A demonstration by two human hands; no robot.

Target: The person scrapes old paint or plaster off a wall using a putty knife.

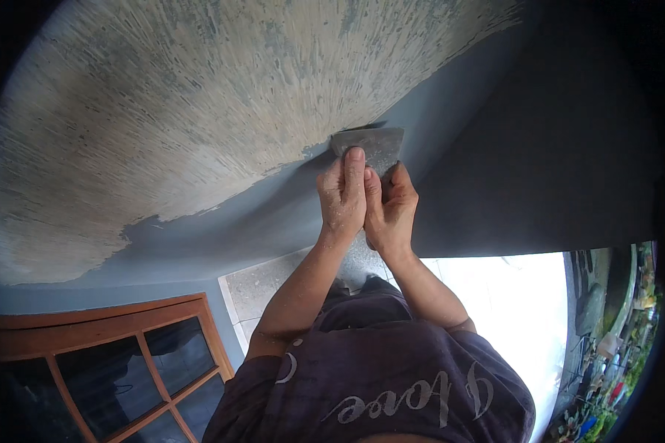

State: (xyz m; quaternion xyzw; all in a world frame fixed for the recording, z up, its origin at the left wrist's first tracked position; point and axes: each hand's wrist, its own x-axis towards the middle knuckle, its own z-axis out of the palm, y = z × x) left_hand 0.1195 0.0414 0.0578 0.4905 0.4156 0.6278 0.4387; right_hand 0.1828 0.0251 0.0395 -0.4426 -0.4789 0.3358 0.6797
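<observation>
Both hands are raised side by side before a wall, closed on a wide, flat scraper blade [377, 145] dusted with pale flecks. My left hand [343, 194] grips its left part, thumb flat on the blade's face. On the right side, my right hand [390, 205] holds it with thumb in front and fingers behind; any handle is hidden. The blade's far edge lies at or close to the wall, beside the ragged border between a rough, pale scraped area [244, 105] and smooth blue-grey paint [271, 205]. White dust clings to my left hand and forearm.
A dark wall surface [532, 155] stands at right. At lower left is a wooden-framed glazed door or window [160, 382]. Pale floor tiles [260, 282] lie below, with my feet partly visible. Plants [598, 421] and other items appear beyond a bright floor area at lower right.
</observation>
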